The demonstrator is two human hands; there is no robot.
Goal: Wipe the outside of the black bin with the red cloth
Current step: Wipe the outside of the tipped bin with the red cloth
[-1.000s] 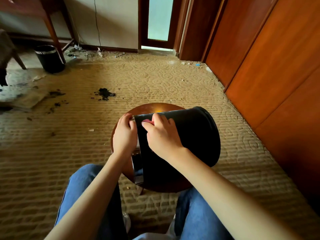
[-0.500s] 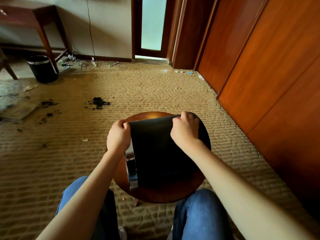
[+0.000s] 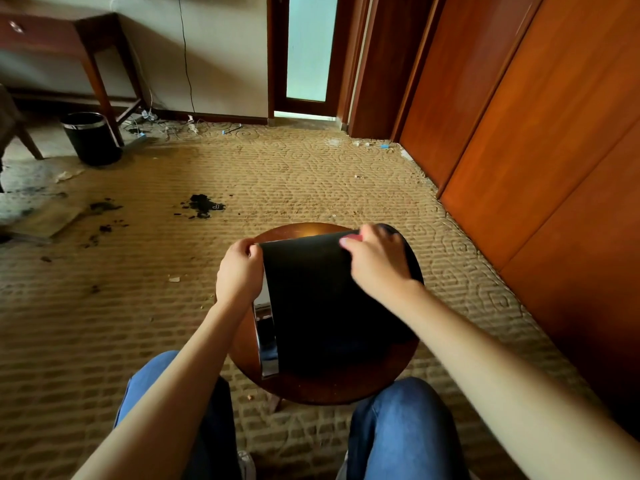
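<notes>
Red cloth (image 3: 349, 240) farther along black bin (image 3: 329, 306)

Right hand (image 3: 377, 263) with red cloth (image 3: 347, 241) slid along black bin (image 3: 311, 306), from rim end to base end.

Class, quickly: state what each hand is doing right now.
Left hand: grips the black bin at its rim.
Right hand: holds the red cloth against the bin.

The black bin (image 3: 311, 299) has a smooth, matt black wall, and the band (image 3: 267, 355) at its mouth looks like polished metal, mirror-bright. Under the bin, the round bench (image 3: 311, 389) is dark varnished wood with a glossy sheen. The carpet (image 3: 311, 174) around the bin is rough, ribbed tan pile.
</notes>
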